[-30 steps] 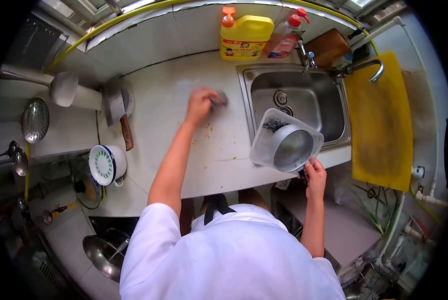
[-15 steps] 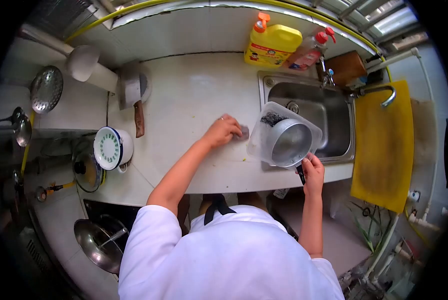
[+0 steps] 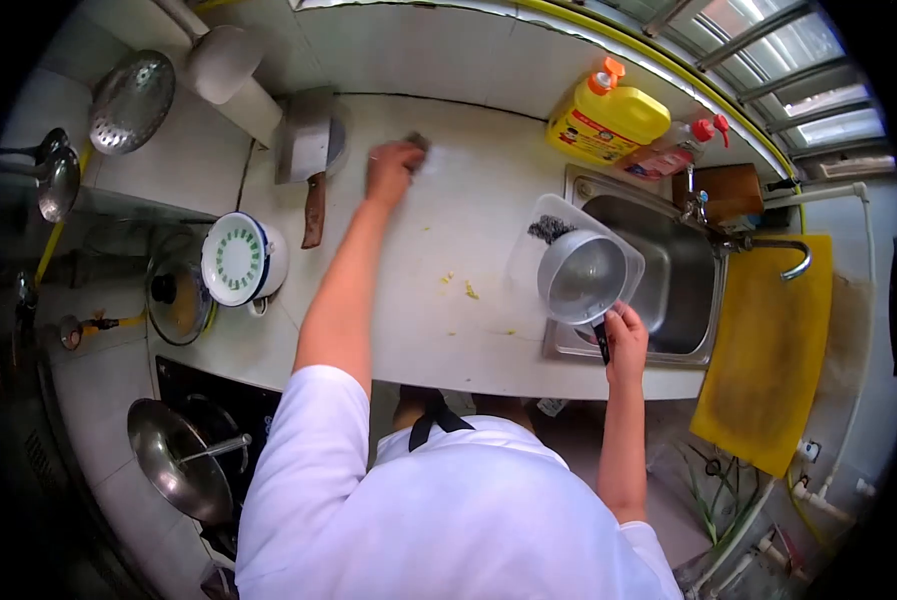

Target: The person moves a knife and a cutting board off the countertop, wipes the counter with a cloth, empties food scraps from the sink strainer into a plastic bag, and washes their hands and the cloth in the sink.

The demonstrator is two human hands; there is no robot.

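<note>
My left hand (image 3: 395,170) is stretched to the far part of the white counter, closed on a small grey-brown rag (image 3: 418,142); motion blurs it, and whether it is cloth or sponge is unclear. A cleaver (image 3: 305,150) with a wooden handle lies just left of that hand. At the sink's near-left corner, my right hand (image 3: 625,340) grips the black handle of a small metal saucepan (image 3: 583,275). Behind and around the pan is a translucent plastic box (image 3: 523,262), with a black scouring pad (image 3: 550,230) in its far-left part. Yellow-green scraps (image 3: 470,290) lie mid-counter.
A steel sink (image 3: 668,250) with a tap (image 3: 793,262) is at right, beside a yellow board (image 3: 768,350). Yellow and red-capped bottles (image 3: 608,120) stand against the back wall. An enamel pot (image 3: 238,262), a glass lid (image 3: 173,300) and a wok (image 3: 173,460) are at left.
My left hand has moved the rag away from me and leftward, to the back of the counter. More scraps show mid-counter. My right hand still holds the saucepan; the view has shifted.
</note>
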